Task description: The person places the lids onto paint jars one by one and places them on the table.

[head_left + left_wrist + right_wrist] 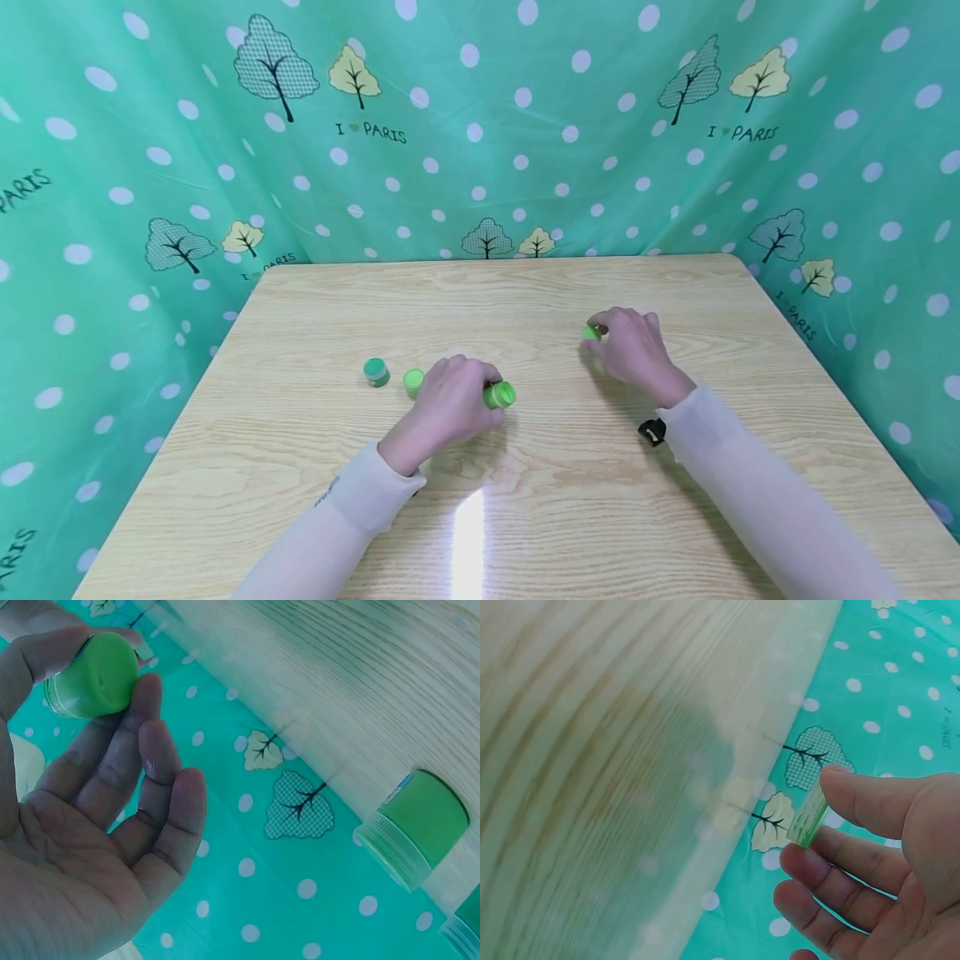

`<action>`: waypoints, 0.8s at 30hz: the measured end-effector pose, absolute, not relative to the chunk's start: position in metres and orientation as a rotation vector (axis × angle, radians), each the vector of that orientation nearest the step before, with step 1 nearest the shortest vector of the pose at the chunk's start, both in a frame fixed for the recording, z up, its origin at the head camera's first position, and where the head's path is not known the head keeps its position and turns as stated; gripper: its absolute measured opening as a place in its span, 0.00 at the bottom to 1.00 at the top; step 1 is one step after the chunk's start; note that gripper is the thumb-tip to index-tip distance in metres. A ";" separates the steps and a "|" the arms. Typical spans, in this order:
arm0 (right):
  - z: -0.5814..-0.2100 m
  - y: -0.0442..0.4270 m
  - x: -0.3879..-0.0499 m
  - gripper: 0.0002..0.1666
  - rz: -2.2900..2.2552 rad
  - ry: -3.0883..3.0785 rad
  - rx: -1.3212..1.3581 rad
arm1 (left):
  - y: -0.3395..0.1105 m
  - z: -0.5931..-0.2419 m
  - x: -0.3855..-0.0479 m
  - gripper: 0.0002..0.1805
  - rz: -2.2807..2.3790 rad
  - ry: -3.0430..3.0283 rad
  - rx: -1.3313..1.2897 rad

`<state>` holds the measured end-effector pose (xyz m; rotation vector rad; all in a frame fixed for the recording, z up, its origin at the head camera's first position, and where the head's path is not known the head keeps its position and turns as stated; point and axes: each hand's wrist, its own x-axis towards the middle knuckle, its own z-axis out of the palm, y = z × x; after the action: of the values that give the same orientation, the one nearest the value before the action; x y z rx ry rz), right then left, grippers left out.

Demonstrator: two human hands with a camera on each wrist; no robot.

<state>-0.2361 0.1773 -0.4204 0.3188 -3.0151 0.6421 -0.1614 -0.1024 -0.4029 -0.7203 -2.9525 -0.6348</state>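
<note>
My left hand pinches a small light-green jar between thumb and fingers, tilted with its threaded mouth toward the right. The left wrist view shows the rounded bottom of this green jar, the other fingers loosely bent below it. Farther right and back, my right hand pinches a small light-green lid. Seen from the right wrist, the lid is held on edge between thumb and fingertips. A second light-green jar stands just left of my left hand, partly behind it.
A darker green jar stands left of the light-green one on the wooden table. A green polka-dot curtain surrounds the table's back and sides. A small black object shows beside the right sleeve.
</note>
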 end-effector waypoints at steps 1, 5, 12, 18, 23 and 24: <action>-0.420 0.177 -0.235 0.26 0.648 -3.008 0.322 | -0.102 -0.403 -0.161 0.09 -0.637 -2.954 -0.718; -0.419 0.174 -0.230 0.25 0.671 -2.981 0.345 | -0.102 -0.404 -0.161 0.08 -0.649 -2.956 -0.710; -0.419 0.170 -0.222 0.23 0.705 -2.933 0.384 | -0.100 -0.405 -0.162 0.07 -0.670 -2.948 -0.706; -0.417 0.166 -0.215 0.22 0.727 -2.905 0.412 | -0.098 -0.406 -0.161 0.07 -0.647 -2.947 -0.700; -0.415 0.160 -0.208 0.21 0.753 -2.877 0.438 | -0.097 -0.408 -0.161 0.07 -0.629 -2.938 -0.701; -0.415 0.160 -0.207 0.21 0.759 -2.871 0.444 | -0.097 -0.409 -0.161 0.07 -0.628 -2.934 -0.707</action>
<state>-0.2069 0.1595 -0.4148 0.4444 -2.8706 0.7587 -0.1607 -0.0967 -0.4089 -0.7070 -2.9343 -0.6283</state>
